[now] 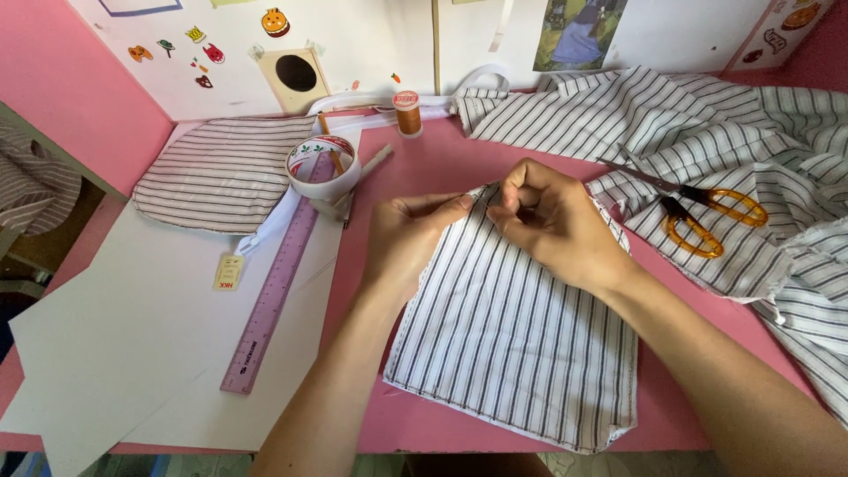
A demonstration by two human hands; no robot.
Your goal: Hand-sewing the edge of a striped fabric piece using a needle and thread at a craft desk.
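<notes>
Nearest the camera lay the white cotton panel with thin dark stripes, roughly square w/ stitched edges (517,340), flat on the pink tabletop (424,168). Its lower hem sat close to the table's near edge; its top edge was lifted slightly btwn both hands.

Left hand (408,237) was curled, thumb & forefinger pinching the panel's top edge. Right hand (552,221) was closed too, fingertips bunched tight at that same edge, just beside the left fingers, touching the cloth. A short dark line showed btwn the fingertips, poss. a needle or pin; too small to tell.

Handling, as a judgement: the panel looked light, thin & limp, so it would fold or slide if tugged. Not fragile, but raw threads at the lower corner could fray. Best hold seemed the hemmed top edge, pinched close on both sides of the working spot to keep it taut.

Left of the panel: a lilac plastic ruler (276,284) lying across large white paper pattern sheets (132,344). Beyond the ruler, a roll of white tape (323,166), then a second striped curved fabric piece (221,172).

Right of the panel & further back: amber-handled scissors (702,216) resting on a crumpled heap of matching striped cloth (707,124). Beyond the panel, near the white back board (371,44), stood an orange thread spool (407,113), upright.
</notes>
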